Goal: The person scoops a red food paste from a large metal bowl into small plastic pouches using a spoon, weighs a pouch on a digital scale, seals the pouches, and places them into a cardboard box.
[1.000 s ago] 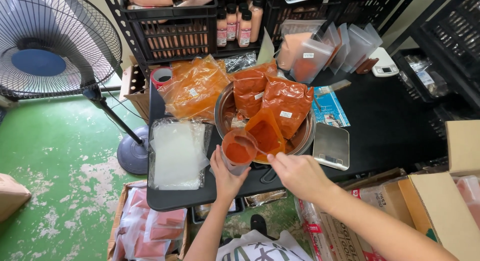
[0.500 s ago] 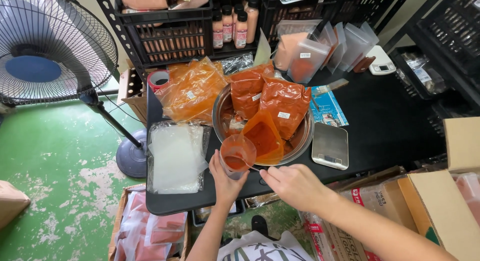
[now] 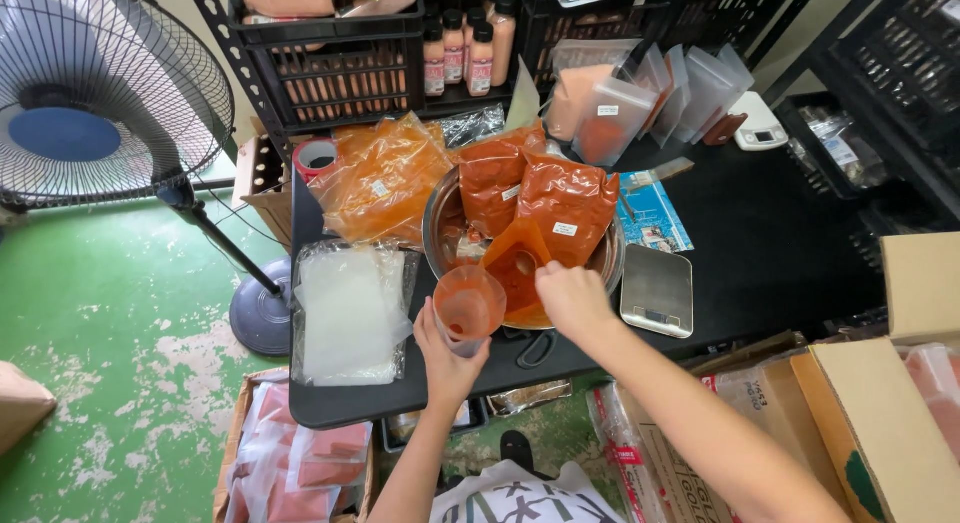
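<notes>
Plastic cup (image 3: 468, 308) of orange-red powder sits upright in the left hand (image 3: 447, 355), fingers wrapped round it, at the metal bowl's (image 3: 440, 215) near rim; right hand (image 3: 572, 295) pinches an orange bag (image 3: 515, 263) inside the bowl

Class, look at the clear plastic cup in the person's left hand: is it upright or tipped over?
Upright. The cup sits in the left hand with its open mouth facing up, orange-red powder showing inside.
</notes>
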